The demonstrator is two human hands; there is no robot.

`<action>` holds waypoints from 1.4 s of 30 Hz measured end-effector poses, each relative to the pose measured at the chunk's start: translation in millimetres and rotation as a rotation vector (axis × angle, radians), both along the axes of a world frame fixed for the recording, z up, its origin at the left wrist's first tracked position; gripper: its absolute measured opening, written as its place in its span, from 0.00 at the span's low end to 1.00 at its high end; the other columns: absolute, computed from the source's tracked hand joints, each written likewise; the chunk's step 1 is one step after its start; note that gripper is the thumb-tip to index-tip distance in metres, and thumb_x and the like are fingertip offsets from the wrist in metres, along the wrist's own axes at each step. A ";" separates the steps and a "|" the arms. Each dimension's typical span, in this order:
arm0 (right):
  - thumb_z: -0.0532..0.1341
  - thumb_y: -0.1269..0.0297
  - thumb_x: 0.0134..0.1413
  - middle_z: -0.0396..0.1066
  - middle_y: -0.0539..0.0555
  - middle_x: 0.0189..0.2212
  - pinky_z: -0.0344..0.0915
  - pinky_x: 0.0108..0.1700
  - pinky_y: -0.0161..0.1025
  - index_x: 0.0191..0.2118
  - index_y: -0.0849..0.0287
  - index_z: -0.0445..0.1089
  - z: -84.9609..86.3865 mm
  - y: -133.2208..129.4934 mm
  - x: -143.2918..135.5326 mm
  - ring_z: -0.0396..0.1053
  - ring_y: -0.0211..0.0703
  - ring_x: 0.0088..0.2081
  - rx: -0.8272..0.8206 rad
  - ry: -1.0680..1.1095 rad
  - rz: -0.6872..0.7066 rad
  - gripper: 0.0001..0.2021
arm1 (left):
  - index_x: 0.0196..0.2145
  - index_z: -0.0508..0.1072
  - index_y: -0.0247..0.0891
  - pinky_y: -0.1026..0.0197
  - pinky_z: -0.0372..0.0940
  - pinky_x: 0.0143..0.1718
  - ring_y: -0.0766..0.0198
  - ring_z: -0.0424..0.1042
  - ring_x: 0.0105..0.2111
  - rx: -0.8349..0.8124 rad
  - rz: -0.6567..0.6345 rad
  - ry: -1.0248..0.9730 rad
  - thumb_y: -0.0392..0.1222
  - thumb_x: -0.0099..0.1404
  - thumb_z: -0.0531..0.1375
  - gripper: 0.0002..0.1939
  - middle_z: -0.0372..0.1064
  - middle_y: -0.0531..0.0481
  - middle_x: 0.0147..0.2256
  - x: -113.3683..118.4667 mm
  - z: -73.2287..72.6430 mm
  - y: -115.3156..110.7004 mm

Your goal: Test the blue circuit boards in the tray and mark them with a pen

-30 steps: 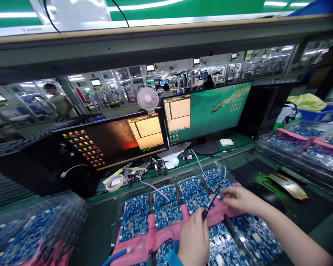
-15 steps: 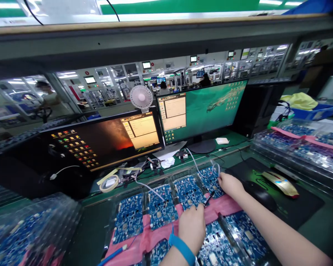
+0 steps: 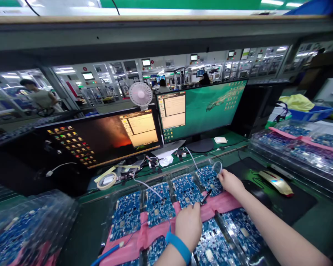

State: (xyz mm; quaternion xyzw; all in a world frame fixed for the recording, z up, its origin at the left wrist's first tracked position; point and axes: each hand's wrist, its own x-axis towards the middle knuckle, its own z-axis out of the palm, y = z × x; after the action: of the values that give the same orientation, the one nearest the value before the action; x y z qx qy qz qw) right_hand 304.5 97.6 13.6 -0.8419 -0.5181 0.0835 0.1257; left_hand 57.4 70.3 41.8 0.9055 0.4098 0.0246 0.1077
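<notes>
Where the white cable [image 3: 194, 163] loops down to the back right board [image 3: 209, 181], right of centre in the frame, the right hand [image 3: 231, 183] has its thumb and fingers drawn together at the cable's end; how firmly they grip is hidden. At lower centre, the left hand [image 3: 188, 225] is curled around a black pen-like tool [image 3: 205, 197], whose tip points up and right over the boards.

Handling this well probably means gripping at the very end of the cable, not along the wire, and moving it straight without twisting. The tool's tip is best angled away from the small parts, and both wrists are better held clear of the boards, which look easy to scratch.

The clear tray [image 3: 107, 207] at lower centre holds blue boards in two rows, with a pink strip [image 3: 155, 231] running between them. At lower left, more boards lie in a stack of clear trays [image 3: 63, 214]; at the right edge, another set of clear trays [image 3: 280, 157] holds boards under pink strips. Behind it, at upper right, a blue bin [image 3: 308, 115] carries yellow cloth [image 3: 296, 102].
</notes>
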 end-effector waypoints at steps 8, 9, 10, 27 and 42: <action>0.52 0.59 0.54 0.62 0.49 0.20 0.55 0.26 0.34 0.22 0.58 0.59 28.1 -92.4 18.6 0.62 0.39 0.24 0.079 0.147 0.202 0.13 | 0.46 0.62 0.38 0.59 0.61 0.36 0.58 0.68 0.36 -0.019 0.007 -0.055 0.36 0.65 0.43 0.14 0.68 0.47 0.35 -4.8 -2.8 2.4; 0.51 0.60 0.53 0.64 0.50 0.23 0.58 0.29 0.34 0.21 0.58 0.59 26.4 -103.4 20.1 0.64 0.40 0.28 0.090 0.169 0.245 0.13 | 0.46 0.62 0.38 0.59 0.61 0.37 0.58 0.68 0.37 -0.024 0.006 -0.056 0.37 0.66 0.43 0.14 0.68 0.47 0.36 -4.7 -3.2 3.0; 0.51 0.60 0.52 0.65 0.51 0.28 0.59 0.35 0.35 0.21 0.58 0.60 23.2 -112.6 21.1 0.64 0.42 0.32 0.104 0.184 0.275 0.12 | 0.46 0.62 0.38 0.59 0.61 0.37 0.59 0.68 0.37 -0.030 0.005 -0.057 0.37 0.66 0.43 0.14 0.69 0.47 0.36 -4.4 -3.5 3.5; 0.51 0.58 0.49 0.61 0.57 0.46 0.55 0.49 0.41 0.20 0.57 0.63 -9.2 -142.0 24.6 0.56 0.46 0.50 0.188 0.286 0.228 0.13 | 0.47 0.61 0.39 0.61 0.60 0.38 0.60 0.68 0.39 -0.043 0.014 -0.040 0.38 0.67 0.42 0.14 0.69 0.47 0.37 -3.0 -3.1 3.6; 0.51 0.57 0.50 0.62 0.57 0.45 0.56 0.47 0.42 0.20 0.58 0.62 -9.6 -142.6 21.7 0.59 0.49 0.48 0.209 0.286 0.216 0.14 | 0.46 0.61 0.39 0.61 0.61 0.38 0.59 0.69 0.39 -0.025 0.012 -0.071 0.38 0.66 0.43 0.13 0.69 0.47 0.37 -4.2 -5.9 3.6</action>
State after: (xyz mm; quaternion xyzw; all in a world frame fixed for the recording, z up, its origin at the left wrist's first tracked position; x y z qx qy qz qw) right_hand 326.2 -45.0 4.0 -0.7434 -0.5880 0.1610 0.2751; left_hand 53.3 73.9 35.9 0.9002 0.4112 0.0524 0.1334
